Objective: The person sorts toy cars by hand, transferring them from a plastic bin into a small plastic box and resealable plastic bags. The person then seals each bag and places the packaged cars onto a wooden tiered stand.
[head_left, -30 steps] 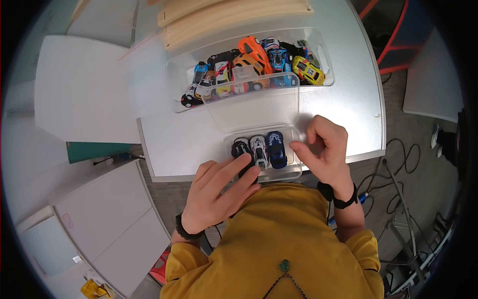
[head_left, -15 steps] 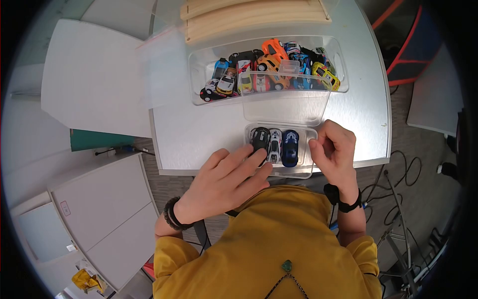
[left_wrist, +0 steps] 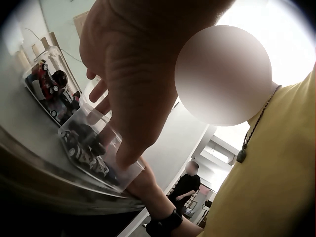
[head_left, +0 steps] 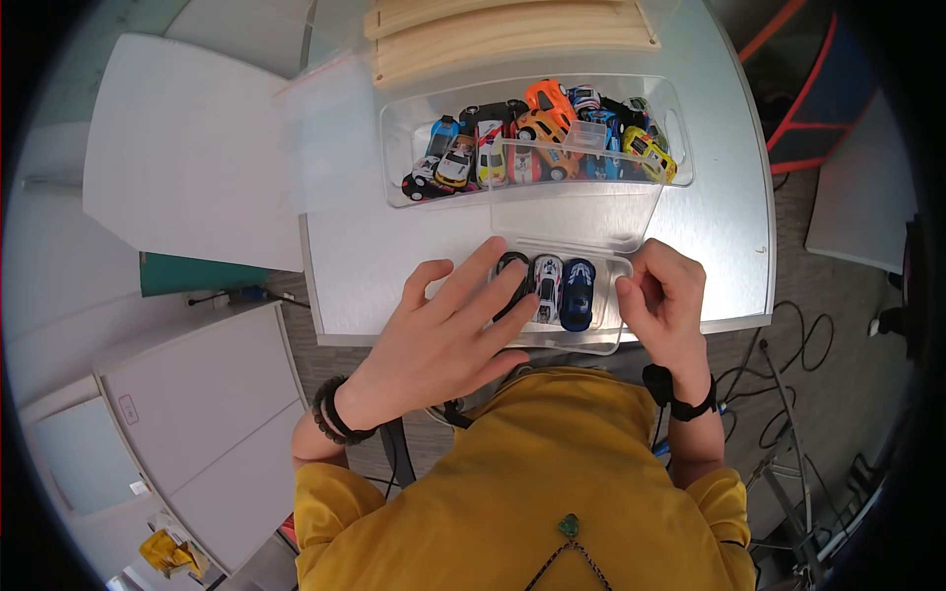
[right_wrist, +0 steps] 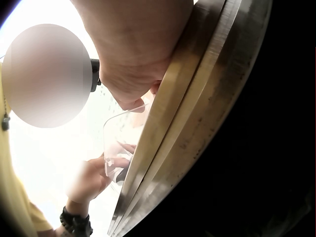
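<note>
A small clear plastic box at the table's front edge has three toy cars side by side in it. On the left is a black car, partly hidden by fingers; a white car lies in the middle and a dark blue car on the right. My left hand reaches over the box's left side, fingers spread and fairly straight, tips over the black car. The left wrist view shows the thumb by the near wall. My right hand pinches the box's right rim between thumb and curled fingers.
Behind the box its clear lid tilts up, overlapping a larger clear bin full of toy cars. A wooden piece lies at the back of the table. Another person is in the background.
My right hand has come in from beside the box to its right rim. My left fingers, earlier on the black car, have spread and lifted. The head view has shifted a little.
</note>
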### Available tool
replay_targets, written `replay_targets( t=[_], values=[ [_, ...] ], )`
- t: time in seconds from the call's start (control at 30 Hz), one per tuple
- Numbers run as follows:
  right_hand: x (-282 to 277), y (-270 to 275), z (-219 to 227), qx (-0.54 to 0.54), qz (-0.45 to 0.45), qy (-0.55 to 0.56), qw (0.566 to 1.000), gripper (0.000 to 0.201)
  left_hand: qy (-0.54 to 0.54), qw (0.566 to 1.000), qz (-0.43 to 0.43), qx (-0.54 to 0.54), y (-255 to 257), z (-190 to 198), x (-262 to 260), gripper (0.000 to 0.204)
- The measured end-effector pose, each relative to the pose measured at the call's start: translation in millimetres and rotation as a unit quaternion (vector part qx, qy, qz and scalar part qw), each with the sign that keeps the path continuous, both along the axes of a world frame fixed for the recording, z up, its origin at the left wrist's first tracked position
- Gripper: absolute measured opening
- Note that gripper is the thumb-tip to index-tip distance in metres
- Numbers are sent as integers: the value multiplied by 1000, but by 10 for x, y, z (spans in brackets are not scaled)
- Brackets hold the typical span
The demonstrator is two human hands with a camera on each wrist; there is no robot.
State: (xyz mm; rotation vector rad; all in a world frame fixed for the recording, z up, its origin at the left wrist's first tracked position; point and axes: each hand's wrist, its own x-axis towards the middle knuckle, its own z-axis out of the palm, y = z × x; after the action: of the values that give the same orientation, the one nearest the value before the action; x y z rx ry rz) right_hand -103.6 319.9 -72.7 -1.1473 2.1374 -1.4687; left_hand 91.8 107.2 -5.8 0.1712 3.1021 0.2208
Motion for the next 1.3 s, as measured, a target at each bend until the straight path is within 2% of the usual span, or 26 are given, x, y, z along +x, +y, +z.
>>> replay_targets(
  t=[0.27, 0.33, 0.37, 0.43, 0.47, 0.63, 0.93, 1.17, 1.23, 1.3],
  values=[
    [25, 30, 58, -13, -26, 30, 999, 22, 7, 997, -22, 70, 0, -141, -242, 70],
    [72, -21, 232, -65, -13, 148, 987, 20, 10, 996, -19, 82, 2, -180, -244, 70],
    [89, -37, 318, -63, -12, 150, 987, 20, 12, 996, -19, 84, 13, -198, -231, 70],
    [123, -57, 466, -21, 84, 255, 963, 29, 25, 998, -13, 58, 55, -230, -185, 69],
    [156, -48, 502, 3, 100, 274, 957, 37, 28, 998, -13, 59, 85, -255, -157, 69],
    [153, -118, 580, 89, 120, 286, 946, 38, 74, 995, 51, 30, 280, -366, -9, 63],
    [159, -137, 621, 174, 175, 278, 928, 31, 116, 991, 29, 55, 215, -382, -3, 54],
    [61, -186, 926, 131, 181, 286, 932, 28, 123, 991, 4, 54, 177, -329, 67, 59],
    [-30, -247, 1116, 79, 119, 290, 946, 26, 107, 984, 30, 138, 156, -267, 100, 66],
    [-148, -365, 1292, 72, 91, 295, 948, 24, 118, 977, 50, 172, 134, -230, 112, 70]
  ],
)
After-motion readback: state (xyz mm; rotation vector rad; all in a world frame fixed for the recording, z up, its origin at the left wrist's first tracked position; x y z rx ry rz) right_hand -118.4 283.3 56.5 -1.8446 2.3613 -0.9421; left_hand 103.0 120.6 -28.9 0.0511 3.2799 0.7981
